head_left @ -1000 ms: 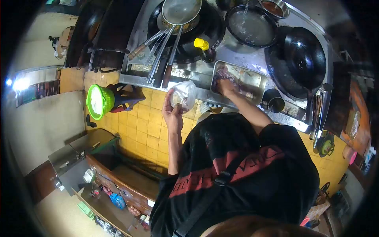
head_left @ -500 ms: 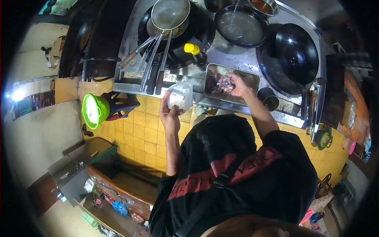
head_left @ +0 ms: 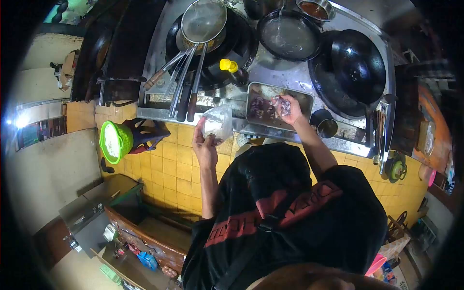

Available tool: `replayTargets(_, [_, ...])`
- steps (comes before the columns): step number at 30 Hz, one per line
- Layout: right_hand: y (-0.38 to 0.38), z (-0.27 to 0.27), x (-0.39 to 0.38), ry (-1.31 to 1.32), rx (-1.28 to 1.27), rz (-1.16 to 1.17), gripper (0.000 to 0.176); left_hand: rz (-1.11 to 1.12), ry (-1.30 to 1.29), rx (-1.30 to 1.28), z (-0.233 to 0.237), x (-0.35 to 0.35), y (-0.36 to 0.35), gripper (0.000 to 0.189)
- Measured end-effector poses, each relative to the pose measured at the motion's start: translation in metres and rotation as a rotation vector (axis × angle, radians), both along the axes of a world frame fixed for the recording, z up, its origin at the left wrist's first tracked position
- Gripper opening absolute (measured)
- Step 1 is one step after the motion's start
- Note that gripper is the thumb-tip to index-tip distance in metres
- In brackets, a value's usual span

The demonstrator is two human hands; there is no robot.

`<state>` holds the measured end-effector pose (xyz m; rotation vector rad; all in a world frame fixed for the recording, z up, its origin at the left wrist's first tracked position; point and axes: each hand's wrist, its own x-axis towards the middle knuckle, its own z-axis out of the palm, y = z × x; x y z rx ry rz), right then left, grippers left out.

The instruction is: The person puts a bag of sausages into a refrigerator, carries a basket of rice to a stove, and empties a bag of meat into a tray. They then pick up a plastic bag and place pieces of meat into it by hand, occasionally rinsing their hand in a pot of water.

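My left hand (head_left: pixel 205 149) is closed on a clear plastic bag (head_left: pixel 220 121), held by its side with the thumb in front, just off the counter's front edge. Something pale shows through the plastic. Over the right part of a rectangular metal tray (head_left: pixel 282 88), my right hand (head_left: pixel 293 114) is cupped around chopped shallots (head_left: pixel 280 104), purple and white. More of the same pieces (head_left: pixel 258 107) lie scattered across the tray's left part. A metal cup (head_left: pixel 327 127) stands just right of that hand.
Behind the tray is a bottle with a yellow cap (head_left: pixel 228 65). Long-handled strainers (head_left: pixel 204 21) rest over a wok at the left. Water runs into a dark pan (head_left: pixel 289 36); a black wok (head_left: pixel 358 65) sits to its right. A green basket (head_left: pixel 116 142) stands at far left.
My right hand has shifted slightly right over the tray and turned, so the shallots in it show more. My left hand still holds the bag. The camera view has shifted a little.
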<state>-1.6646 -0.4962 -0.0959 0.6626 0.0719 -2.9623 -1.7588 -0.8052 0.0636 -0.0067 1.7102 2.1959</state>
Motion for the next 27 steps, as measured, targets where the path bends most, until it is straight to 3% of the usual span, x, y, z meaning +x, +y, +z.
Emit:
replayTargets(3, [-0.008,0.023,-0.005,-0.151,-0.059,-0.125,0.025,-0.019,-0.055,-0.048,0.011,0.003,0.002,0.063])
replayTargets(9, [-0.006,0.066,-0.017,-0.184,0.155,-0.157,0.022,-0.006,-0.065,-0.021,0.009,0.004,-0.002,0.061])
replayTargets(12, [0.007,0.081,-0.036,-0.038,-0.333,-0.262,0.026,0.052,-0.040,-0.042,0.012,0.007,0.001,0.060])
replayTargets(15, [0.032,0.113,-0.071,0.037,-0.397,-0.363,0.026,0.072,-0.061,-0.024,0.006,0.011,-0.008,0.061])
replayTargets(21, [0.131,0.127,-0.181,0.308,-0.195,-0.453,0.025,0.109,-0.035,-0.057,0.009,0.020,-0.014,0.061])
replayTargets(27, [0.180,0.126,-0.247,0.265,-0.092,-0.516,0.033,0.187,-0.038,-0.070,0.014,0.030,-0.025,0.059])
